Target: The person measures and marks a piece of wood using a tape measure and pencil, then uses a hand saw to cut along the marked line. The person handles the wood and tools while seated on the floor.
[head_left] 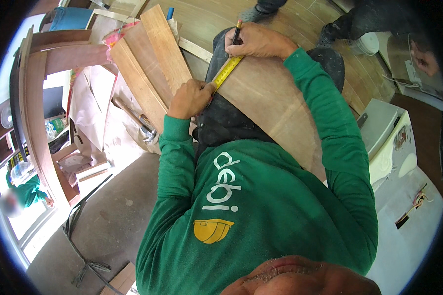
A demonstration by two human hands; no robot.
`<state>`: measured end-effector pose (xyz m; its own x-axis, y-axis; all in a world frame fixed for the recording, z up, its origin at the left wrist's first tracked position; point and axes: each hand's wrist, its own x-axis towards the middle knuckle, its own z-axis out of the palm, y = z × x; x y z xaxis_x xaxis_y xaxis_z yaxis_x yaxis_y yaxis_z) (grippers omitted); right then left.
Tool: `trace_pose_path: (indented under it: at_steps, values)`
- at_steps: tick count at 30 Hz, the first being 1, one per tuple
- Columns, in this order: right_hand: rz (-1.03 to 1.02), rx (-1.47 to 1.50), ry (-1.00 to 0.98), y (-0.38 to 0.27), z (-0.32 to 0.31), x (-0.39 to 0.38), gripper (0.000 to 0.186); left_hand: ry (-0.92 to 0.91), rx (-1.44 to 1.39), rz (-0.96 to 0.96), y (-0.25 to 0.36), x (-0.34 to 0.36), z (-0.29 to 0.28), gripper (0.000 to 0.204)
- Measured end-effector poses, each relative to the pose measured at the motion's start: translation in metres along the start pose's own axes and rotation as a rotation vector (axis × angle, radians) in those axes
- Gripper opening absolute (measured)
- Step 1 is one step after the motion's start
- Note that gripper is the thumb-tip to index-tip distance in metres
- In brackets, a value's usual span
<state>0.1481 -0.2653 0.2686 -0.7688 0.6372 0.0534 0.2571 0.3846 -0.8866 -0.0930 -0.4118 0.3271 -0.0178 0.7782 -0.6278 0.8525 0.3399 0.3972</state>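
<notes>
Tape measure (227, 74), yellow, lies along the upper-left end of the brown panel (275, 93). Left hand (189, 97) grasps its lower end at the panel's corner; right hand (261, 42) pinches a pencil (237, 33) near its upper end. Step judged: measuring and marking. Next move likely calls for taut tape, steady pencil. Planks (165, 46) lie left of the panel.

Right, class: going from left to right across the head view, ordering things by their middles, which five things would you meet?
Wooden-handled hammer with a metal head, person's bare left hand, yellow metal measuring tape blade, person's bare right hand, white round bucket.
</notes>
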Motion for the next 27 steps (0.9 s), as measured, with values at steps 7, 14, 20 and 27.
trace_pose_path:
  at_steps: [7,14,20,27]
  values:
    - [0.102,-0.059,-0.089,-0.005,-0.005,-0.001,0.03,0.027,0.082,0.153,-0.003,-0.002,0.001,0.054]
    - [-0.015,-0.002,-0.007,0.002,0.0,0.001,0.034,-0.03,0.012,0.036,-0.007,0.006,0.0,0.059]
    - [0.082,-0.025,-0.11,-0.01,-0.008,0.0,0.028,-0.028,-0.01,0.007,-0.008,0.006,0.0,0.059]
    - [0.002,-0.039,-0.031,0.001,-0.002,0.002,0.038,-0.016,0.054,0.071,-0.005,0.005,-0.001,0.058]
